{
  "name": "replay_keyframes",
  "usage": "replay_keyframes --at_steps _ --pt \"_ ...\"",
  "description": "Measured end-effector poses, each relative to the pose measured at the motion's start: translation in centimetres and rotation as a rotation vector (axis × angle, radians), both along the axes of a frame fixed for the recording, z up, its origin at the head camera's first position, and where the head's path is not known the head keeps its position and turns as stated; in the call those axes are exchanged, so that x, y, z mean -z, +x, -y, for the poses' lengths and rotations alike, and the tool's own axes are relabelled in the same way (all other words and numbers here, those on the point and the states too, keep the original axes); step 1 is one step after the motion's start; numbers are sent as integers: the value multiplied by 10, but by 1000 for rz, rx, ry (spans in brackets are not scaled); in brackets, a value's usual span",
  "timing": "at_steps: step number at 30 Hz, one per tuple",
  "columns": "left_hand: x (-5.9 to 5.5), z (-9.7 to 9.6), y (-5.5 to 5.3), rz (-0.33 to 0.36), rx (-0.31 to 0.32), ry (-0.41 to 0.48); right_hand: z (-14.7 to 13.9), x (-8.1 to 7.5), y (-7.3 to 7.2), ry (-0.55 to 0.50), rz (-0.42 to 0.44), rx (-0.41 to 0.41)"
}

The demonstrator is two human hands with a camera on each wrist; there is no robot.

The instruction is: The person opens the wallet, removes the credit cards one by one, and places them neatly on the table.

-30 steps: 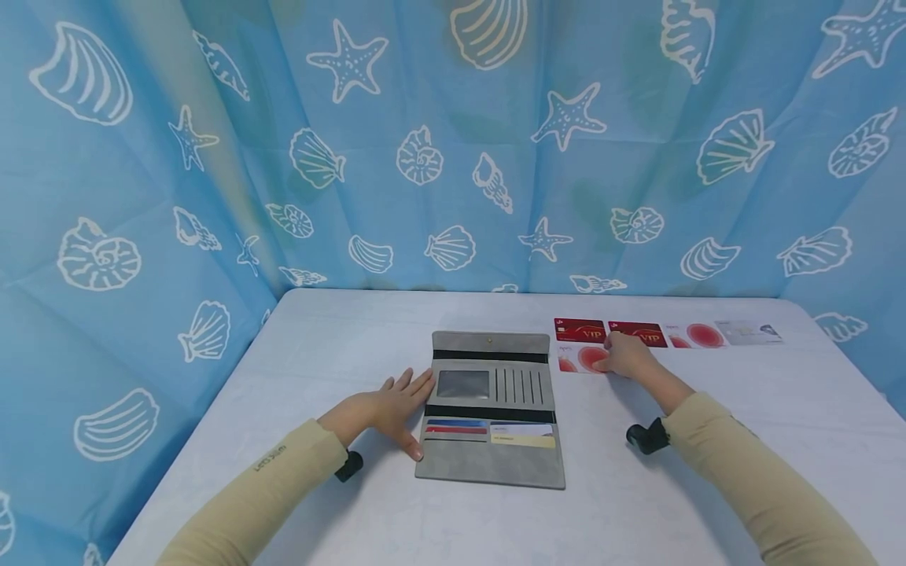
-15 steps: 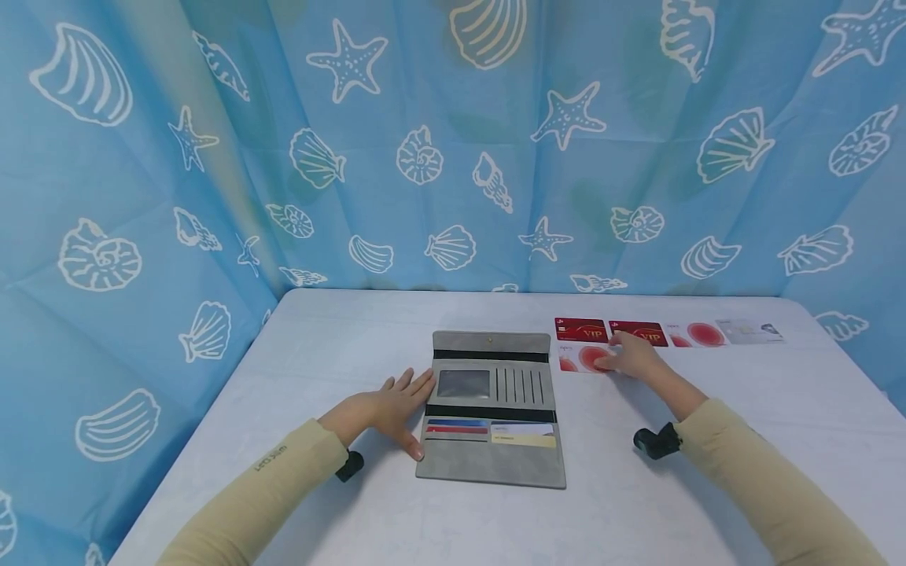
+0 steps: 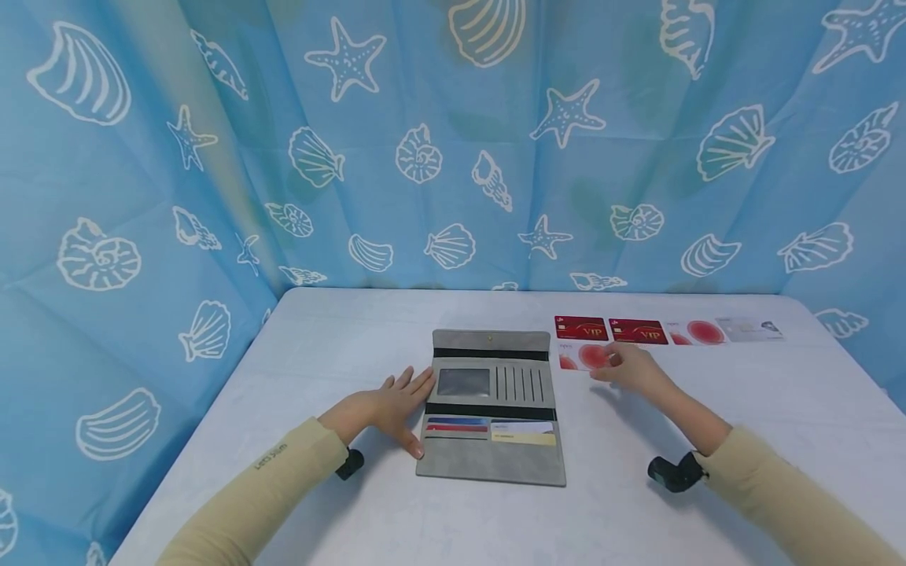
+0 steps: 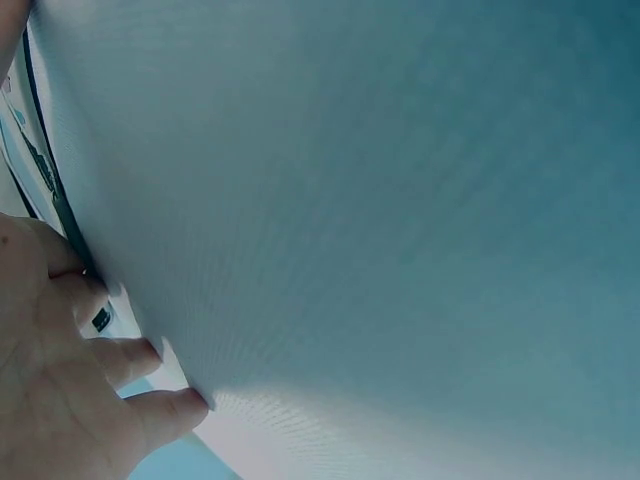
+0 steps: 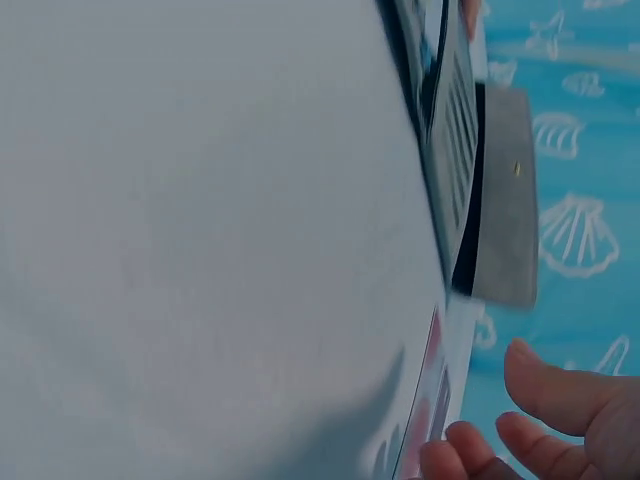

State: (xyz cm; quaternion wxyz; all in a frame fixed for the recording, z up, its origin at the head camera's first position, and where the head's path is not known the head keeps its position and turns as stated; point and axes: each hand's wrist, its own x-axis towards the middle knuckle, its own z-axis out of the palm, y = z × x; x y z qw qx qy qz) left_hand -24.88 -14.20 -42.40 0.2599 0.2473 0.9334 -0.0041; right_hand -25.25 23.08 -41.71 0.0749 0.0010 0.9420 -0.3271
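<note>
Your left hand point(image 3: 389, 410), fingers straight, rests against the left edge of the unfolded grey wallet point(image 3: 488, 465); farther out, your right hand point(image 3: 637, 371), thumb and fingers parted, has drawn back at the lower pink-and-white card point(image 3: 580, 356), contact hard to judge, baring more of the right-hand red VIP card point(image 3: 638, 332) behind, a sign the lower one may be laid in place

— what hides the right end of the nearer red-and-white card point(image 3: 575, 356)?
— my right hand point(image 3: 632, 368); i can't tell whether it pinches the card.
— can you read the cards point(image 3: 522, 433) tucked in the wallet point(image 3: 490, 468)?
— no, their print is too small, and the pockets hide their lower parts.
— and your left hand point(image 4: 62, 360)?
— its wrist view cuts it at the left edge; the right one crops the wallet at the top.
</note>
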Motion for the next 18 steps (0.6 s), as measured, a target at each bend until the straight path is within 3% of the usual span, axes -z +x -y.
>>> replay_keyframes --at_steps 6,18 --pt "1 0 -1 -2 5 6 20 -1 17 -72 -41 -32" --pt "0 0 1 0 -6 -1 51 6 43 -138 13 -125"
